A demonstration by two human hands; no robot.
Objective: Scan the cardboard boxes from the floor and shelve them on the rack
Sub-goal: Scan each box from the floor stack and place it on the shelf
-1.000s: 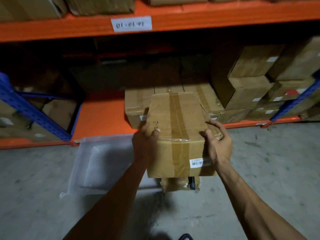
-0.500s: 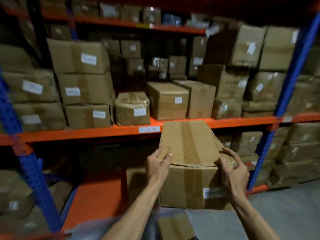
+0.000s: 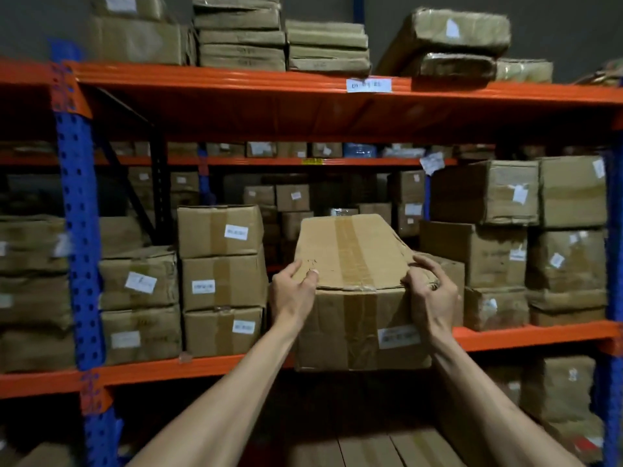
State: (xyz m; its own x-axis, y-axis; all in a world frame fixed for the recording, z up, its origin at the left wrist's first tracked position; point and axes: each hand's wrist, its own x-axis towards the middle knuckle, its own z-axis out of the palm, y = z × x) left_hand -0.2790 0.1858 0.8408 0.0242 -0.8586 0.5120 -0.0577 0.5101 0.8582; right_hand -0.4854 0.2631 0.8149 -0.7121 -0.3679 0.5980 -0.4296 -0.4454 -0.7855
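I hold a taped cardboard box (image 3: 350, 264) in both hands at the level of the rack's middle shelf (image 3: 219, 365). My left hand (image 3: 293, 291) grips its near left top edge, thumb on the lid. My right hand (image 3: 433, 294) grips the near right top edge, fingers curled over the corner. A white barcode label (image 3: 397, 337) sits low on the box's front face. The box hangs in front of a gap between stacked boxes on that shelf, its bottom overlapping the orange beam.
A stack of three labelled boxes (image 3: 222, 281) stands left of the gap, more boxes (image 3: 499, 257) to the right. Blue uprights (image 3: 79, 230) frame the bay. The upper orange beam (image 3: 337, 89) carries flat wrapped bundles. Further boxes lie on the lower level (image 3: 387, 446).
The box has risen from near the floor up to the middle shelf level, and my view has tilted up with it. Both hands keep the same grip.
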